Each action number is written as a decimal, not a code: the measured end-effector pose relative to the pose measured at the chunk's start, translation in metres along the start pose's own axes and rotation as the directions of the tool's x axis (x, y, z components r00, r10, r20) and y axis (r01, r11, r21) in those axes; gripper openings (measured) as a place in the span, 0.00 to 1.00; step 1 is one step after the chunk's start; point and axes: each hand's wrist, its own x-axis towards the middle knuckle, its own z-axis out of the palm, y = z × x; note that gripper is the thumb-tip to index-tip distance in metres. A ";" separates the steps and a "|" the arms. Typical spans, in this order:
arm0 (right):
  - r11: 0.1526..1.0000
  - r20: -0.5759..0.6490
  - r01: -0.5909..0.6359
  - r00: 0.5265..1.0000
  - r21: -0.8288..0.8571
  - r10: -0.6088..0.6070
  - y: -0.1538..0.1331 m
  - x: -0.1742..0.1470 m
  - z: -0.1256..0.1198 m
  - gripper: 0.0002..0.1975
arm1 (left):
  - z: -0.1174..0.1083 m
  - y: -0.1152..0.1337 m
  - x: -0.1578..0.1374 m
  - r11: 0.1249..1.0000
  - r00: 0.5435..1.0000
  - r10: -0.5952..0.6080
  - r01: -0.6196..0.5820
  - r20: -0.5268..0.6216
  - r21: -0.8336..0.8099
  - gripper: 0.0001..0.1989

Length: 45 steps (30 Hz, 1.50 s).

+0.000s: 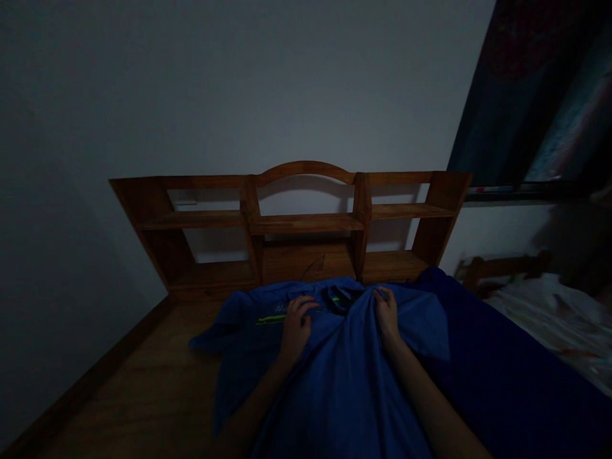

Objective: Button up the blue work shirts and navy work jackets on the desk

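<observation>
A blue short-sleeved shirt (335,376) with a collar is spread in front of me, its lower part toward my body. Pale lettering and a yellow-green stripe mark its left side. My right hand (386,312) is closed on the cloth just right of the collar, and folds run down from that grip. Over the shirt's chest, left of the collar, my left hand (297,325) has bent fingers with the thumb apart. No cloth shows pinched in it; whether its fingertips touch the shirt is hard to tell in the dim light.
Behind the shirt stands a wooden headboard (306,223) with open shelves against a pale wall (287,83). Bare wooden boards (157,376) lie at left, dark blue bedding (497,376) at right. Farther right are whitish bedding (554,306) and a dark curtain (502,108).
</observation>
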 end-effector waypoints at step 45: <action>0.992 0.699 -0.064 0.715 0.110 -0.031 -0.032 -0.039 0.026 0.04 | 0.004 0.007 -0.010 0.640 0.796 -0.013 0.472 0.605 -0.607 0.29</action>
